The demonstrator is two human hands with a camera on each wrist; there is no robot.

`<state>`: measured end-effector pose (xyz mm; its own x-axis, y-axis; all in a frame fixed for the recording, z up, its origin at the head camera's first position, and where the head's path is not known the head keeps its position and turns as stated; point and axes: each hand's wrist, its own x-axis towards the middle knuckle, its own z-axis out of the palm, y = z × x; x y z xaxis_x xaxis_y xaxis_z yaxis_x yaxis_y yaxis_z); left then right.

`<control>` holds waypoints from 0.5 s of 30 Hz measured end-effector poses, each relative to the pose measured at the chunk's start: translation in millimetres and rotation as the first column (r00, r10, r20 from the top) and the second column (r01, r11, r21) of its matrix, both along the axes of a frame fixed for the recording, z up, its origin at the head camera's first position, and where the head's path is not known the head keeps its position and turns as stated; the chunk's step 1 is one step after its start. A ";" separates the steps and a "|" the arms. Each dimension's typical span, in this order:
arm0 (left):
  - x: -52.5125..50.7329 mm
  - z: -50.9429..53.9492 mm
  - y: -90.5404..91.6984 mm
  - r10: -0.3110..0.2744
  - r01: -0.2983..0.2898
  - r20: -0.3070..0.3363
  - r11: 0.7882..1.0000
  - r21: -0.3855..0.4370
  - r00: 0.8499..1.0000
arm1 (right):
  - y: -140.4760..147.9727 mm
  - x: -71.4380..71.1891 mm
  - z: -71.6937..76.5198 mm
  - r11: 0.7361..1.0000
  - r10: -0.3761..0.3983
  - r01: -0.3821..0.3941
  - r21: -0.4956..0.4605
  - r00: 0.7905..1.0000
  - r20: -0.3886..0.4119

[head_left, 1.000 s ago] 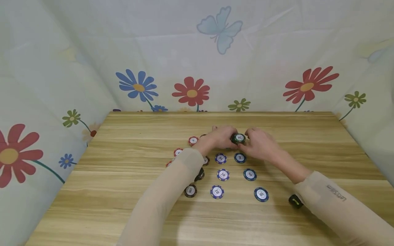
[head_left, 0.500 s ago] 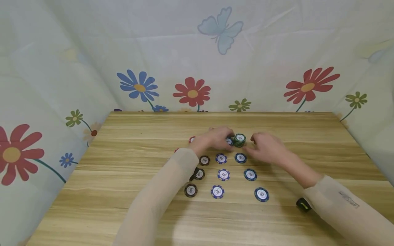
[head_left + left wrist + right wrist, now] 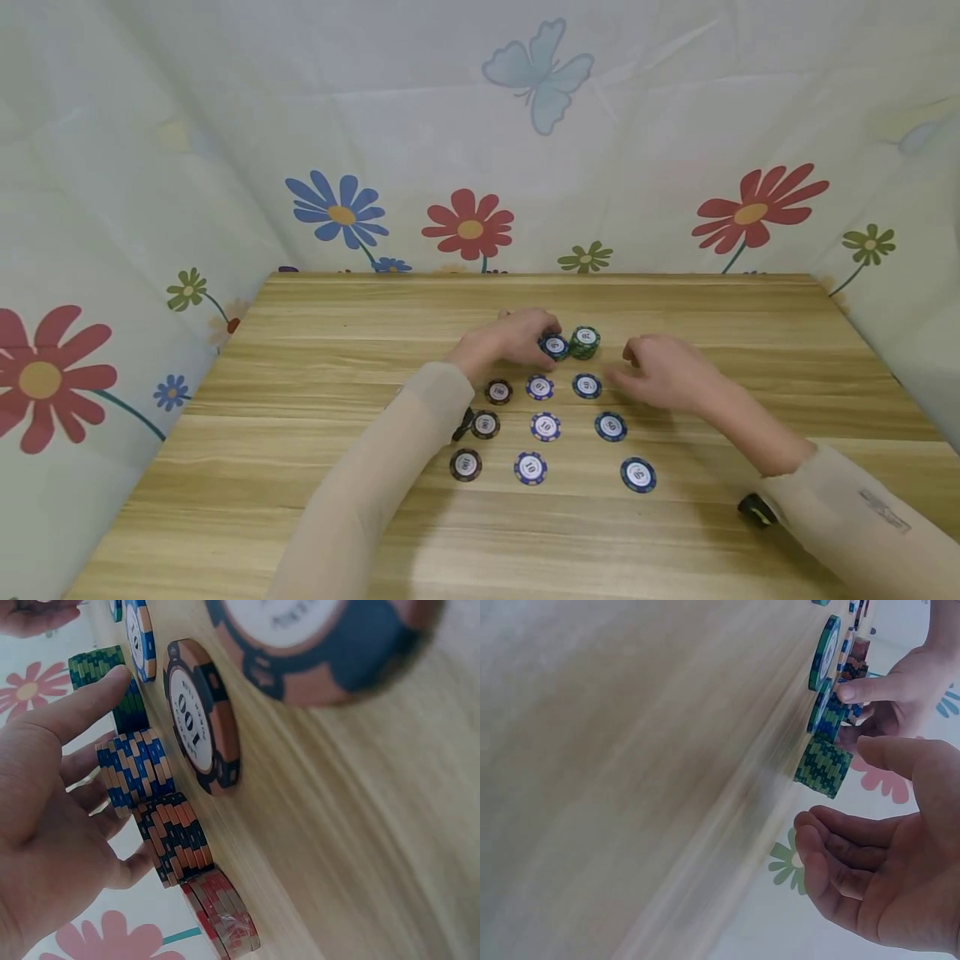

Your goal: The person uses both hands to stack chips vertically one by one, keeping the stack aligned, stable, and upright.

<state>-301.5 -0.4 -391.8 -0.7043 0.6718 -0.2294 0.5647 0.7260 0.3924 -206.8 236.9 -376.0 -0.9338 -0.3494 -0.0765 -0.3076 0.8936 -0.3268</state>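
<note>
My left hand (image 3: 510, 340) lies loosely around a stack of blue-green 50 poker chips (image 3: 555, 346), thumb on the near side; firm contact cannot be told. Touching that stack on the right is a taller stack of green 20 chips (image 3: 585, 337). Stacks of blue-and-tan chips (image 3: 135, 772), black-and-orange chips (image 3: 176, 836) and red chips (image 3: 221, 911) continue the row in the left wrist view; my left hand and arm cover them in the head view. My right hand (image 3: 667, 372) hovers to the right of the green stack, fingers relaxed, holding nothing.
Nearer on the wooden table (image 3: 300, 500) lie single chips: a column of 100 chips (image 3: 466, 464), one of 10 chips (image 3: 531, 468) and one of 50 chips (image 3: 637, 475). A flowered cloth (image 3: 637, 125) hangs behind the table.
My right hand has drawn away from the green stack toward the right. My left hand has slid slightly left, uncovering more of the 50 stack. The green stack now stands by itself.
</note>
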 end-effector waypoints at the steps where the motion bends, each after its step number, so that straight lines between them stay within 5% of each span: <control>1: 0.0 -0.5 0.2 0.002 -0.002 -0.002 1.000 -0.001 1.000 | 0.1 1.6 0.5 1.000 0.000 0.000 0.001 1.000 0.008; 15: 2.6 -2.9 0.5 0.015 -0.014 -0.045 1.000 0.007 0.999 | 1.1 14.5 2.5 0.999 0.019 -0.021 0.043 0.999 0.029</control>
<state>-298.9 0.0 -394.7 -0.7236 0.6628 -0.1927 0.5713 0.7318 0.3717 -192.2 237.9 -373.4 -0.9239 -0.3638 -0.1182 -0.3167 0.9008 -0.2969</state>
